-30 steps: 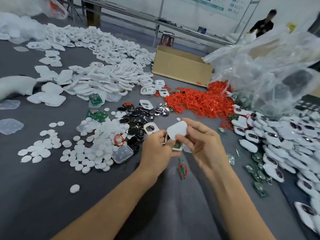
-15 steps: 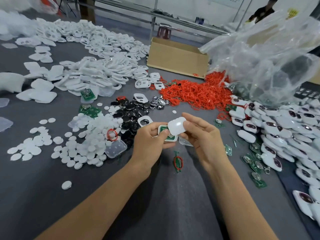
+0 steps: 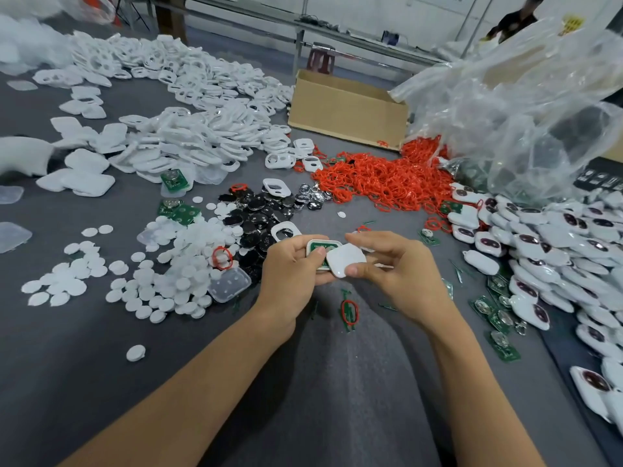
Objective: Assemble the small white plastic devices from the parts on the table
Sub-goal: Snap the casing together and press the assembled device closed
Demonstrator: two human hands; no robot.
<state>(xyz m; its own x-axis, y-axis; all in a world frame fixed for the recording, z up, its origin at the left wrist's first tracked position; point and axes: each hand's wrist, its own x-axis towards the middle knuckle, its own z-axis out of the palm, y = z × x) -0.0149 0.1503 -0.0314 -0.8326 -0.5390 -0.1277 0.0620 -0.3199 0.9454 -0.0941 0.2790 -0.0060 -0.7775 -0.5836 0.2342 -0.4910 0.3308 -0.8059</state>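
Two hands meet over the near middle of the grey table (image 3: 101, 365): the left hand (image 3: 293, 267) curls its fingers round a white shell half (image 3: 323, 241) with a green circuit board (image 3: 316, 247) seated in it, while the right hand (image 3: 397, 274) pinches a white cover (image 3: 345, 261) by its edges, tilted and overlapping the shell. Both parts look light, stiff and smooth, likely slippery, so edge grips suit them. Near the far edge an open cardboard box (image 3: 347, 112) hides its contents; at the far right corner a clear plastic bag (image 3: 522, 106) holds dark items I cannot identify
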